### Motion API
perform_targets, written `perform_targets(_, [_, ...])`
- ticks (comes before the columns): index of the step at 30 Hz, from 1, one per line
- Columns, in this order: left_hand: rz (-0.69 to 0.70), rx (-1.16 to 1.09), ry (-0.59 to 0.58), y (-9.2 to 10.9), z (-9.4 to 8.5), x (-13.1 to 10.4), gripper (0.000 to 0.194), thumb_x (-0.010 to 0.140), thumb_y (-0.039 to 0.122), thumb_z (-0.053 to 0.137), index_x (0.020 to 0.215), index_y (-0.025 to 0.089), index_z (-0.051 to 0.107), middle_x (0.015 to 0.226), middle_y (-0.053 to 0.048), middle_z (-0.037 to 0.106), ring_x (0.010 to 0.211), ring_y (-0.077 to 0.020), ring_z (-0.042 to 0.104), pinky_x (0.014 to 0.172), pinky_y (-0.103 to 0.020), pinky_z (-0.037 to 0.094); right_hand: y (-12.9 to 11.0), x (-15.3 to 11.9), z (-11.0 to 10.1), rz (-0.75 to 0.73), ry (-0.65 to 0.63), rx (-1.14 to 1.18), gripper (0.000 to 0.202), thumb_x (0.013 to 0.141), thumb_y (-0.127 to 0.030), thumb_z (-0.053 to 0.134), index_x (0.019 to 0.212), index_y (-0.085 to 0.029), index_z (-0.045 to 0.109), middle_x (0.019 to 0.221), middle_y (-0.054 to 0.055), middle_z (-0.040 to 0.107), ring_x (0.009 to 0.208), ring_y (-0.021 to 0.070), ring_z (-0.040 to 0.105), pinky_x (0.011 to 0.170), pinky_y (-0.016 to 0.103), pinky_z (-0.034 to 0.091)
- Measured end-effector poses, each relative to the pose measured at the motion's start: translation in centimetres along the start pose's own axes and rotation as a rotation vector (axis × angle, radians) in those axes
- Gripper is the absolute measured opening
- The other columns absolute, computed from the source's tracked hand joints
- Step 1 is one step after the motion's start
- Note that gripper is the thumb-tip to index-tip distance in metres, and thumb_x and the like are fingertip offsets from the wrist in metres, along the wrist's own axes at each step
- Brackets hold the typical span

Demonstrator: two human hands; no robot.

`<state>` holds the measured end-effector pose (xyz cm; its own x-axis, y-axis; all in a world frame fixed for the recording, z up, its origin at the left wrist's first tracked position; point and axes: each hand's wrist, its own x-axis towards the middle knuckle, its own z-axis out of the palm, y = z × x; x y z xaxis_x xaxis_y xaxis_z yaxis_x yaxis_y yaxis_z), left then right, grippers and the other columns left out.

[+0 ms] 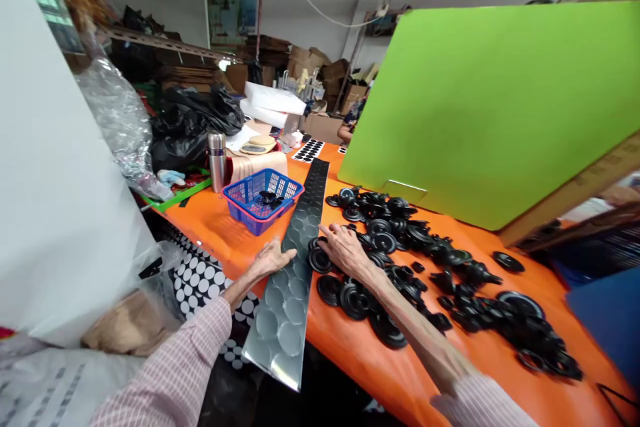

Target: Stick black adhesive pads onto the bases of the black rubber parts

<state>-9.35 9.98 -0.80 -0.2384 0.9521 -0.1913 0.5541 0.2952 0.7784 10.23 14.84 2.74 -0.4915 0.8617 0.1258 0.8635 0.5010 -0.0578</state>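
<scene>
A long dark strip [287, 300] marked with rows of circles lies across the orange table [330, 340], its near end jutting past the edge. My left hand [271, 258] rests at the strip's left edge, fingers apart and holding nothing. On the other side, my right hand [344, 248] reaches over round black parts [320, 259] beside the strip; its fingers are spread, with the fingertips near the parts. Many more black discs and knobs [385, 240] are heaped to the right of the strip.
A blue and pink basket [257, 210] with a few black pieces stands left of the strip. Behind it is a steel flask [217, 161]. A large green board [480, 107] rises at the back right. A person's arm [346, 131] shows beyond the board's left edge.
</scene>
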Motion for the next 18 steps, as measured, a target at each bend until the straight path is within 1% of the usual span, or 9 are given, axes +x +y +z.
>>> perform_targets(2, [0.016, -0.006, 0.064, -1.0, -0.8, -1.9, 0.048, 0.071, 0.046, 0.07, 0.107, 0.016, 0.061, 0.122, -0.019, 0.062, 0.124, -0.038, 0.049, 0.098, -0.041, 0.038, -1.3, -3.4, -0.3, 0.005, 0.056, 0.043, 0.033, 0.096, -0.029, 0.039, 0.121, -0.015, 0.054, 0.116, 0.018, 0.058, 0.108, 0.0279, 0.055, 0.092, 0.041, 0.041])
perform_targets(4, [0.028, -0.01, 0.116, -2.7, -1.9, -4.4, 0.049, 0.074, 0.048, 0.066, 0.113, 0.02, 0.059, 0.127, -0.016, 0.059, 0.128, -0.035, 0.045, 0.101, -0.039, 0.036, -3.2, -8.1, 0.3, 0.036, 0.069, 0.18, 0.03, 0.098, -0.033, 0.032, 0.107, -0.02, 0.058, 0.104, 0.013, 0.061, 0.095, 0.0244, 0.059, 0.085, 0.037, 0.045])
perform_targets(5, [0.028, -0.008, 0.129, -3.6, -2.5, -5.8, 0.047, 0.076, 0.05, 0.063, 0.113, 0.02, 0.058, 0.122, -0.014, 0.061, 0.124, -0.0328, 0.049, 0.099, -0.037, 0.037, -4.3, -10.6, 0.9, 0.08, 0.07, 0.341, 0.03, 0.098, -0.037, 0.033, 0.097, -0.022, 0.058, 0.094, 0.011, 0.062, 0.085, 0.0234, 0.06, 0.08, 0.037, 0.046])
perform_targets(7, [0.009, -0.031, 0.107, -5.3, -3.5, -8.1, 0.044, 0.079, 0.052, 0.059, 0.109, 0.019, 0.058, 0.101, -0.011, 0.066, 0.103, -0.0279, 0.061, 0.088, -0.034, 0.044, -6.9, -15.0, 2.5, 0.28, 0.033, 0.725, 0.03, 0.093, -0.051, 0.042, 0.084, -0.025, 0.056, 0.08, 0.006, 0.061, 0.074, 0.0232, 0.06, 0.074, 0.037, 0.046])
perform_targets(8, [-0.002, -0.07, 0.078, -6.0, -3.8, -9.0, 0.043, 0.079, 0.053, 0.058, 0.105, 0.019, 0.058, 0.09, -0.008, 0.067, 0.09, -0.0253, 0.063, 0.08, -0.033, 0.046, -8.2, -16.6, 3.4, 0.328, -0.005, 0.8, 0.035, 0.092, -0.054, 0.04, 0.083, -0.025, 0.055, 0.075, 0.005, 0.06, 0.068, 0.0221, 0.06, 0.068, 0.037, 0.047])
perform_targets(10, [0.004, -0.184, 0.034, -6.6, -4.2, -9.9, 0.04, 0.077, 0.052, 0.059, 0.098, 0.018, 0.058, 0.075, -0.004, 0.064, 0.072, -0.0208, 0.063, 0.069, -0.03, 0.046, -10.5, -18.1, 4.8, 0.446, -0.107, 1.098, 0.04, 0.091, -0.06, 0.039, 0.089, -0.023, 0.055, 0.073, 0.003, 0.059, 0.063, 0.0195, 0.06, 0.061, 0.034, 0.048])
perform_targets(13, [0.043, -0.3, 0.068, -6.4, -4.5, -9.5, 0.033, 0.075, 0.047, 0.062, 0.09, 0.018, 0.058, 0.072, -0.001, 0.062, 0.07, -0.0176, 0.061, 0.068, -0.028, 0.046, -12.6, -17.2, 5.3, 0.538, -0.164, 1.538, 0.043, 0.083, -0.063, 0.053, 0.088, -0.021, 0.054, 0.063, -0.003, 0.052, 0.055, 0.0138, 0.053, 0.058, 0.029, 0.047])
perform_targets(15, [0.019, -0.312, 0.085, -6.6, -4.5, -9.2, 0.028, 0.076, 0.044, 0.061, 0.087, 0.018, 0.058, 0.076, -0.001, 0.062, 0.074, -0.0166, 0.061, 0.072, -0.026, 0.047, -12.8, -16.6, 4.8, 0.543, -0.123, 1.679, 0.044, 0.076, -0.063, 0.062, 0.083, -0.02, 0.054, 0.06, -0.005, 0.048, 0.053, 0.0114, 0.049, 0.057, 0.027, 0.046])
perform_targets(18, [-0.127, -0.312, 0.025, -8.4, -3.6, -11.3, 0.023, 0.078, 0.041, 0.062, 0.082, 0.018, 0.06, 0.076, -0.001, 0.063, 0.075, -0.0156, 0.061, 0.072, -0.025, 0.048, -11.1, -18.7, 5.4, 0.577, -0.124, 1.692, 0.049, 0.076, -0.063, 0.06, 0.1, -0.02, 0.058, 0.077, 0.001, 0.062, 0.065, 0.016, 0.06, 0.064, 0.031, 0.05])
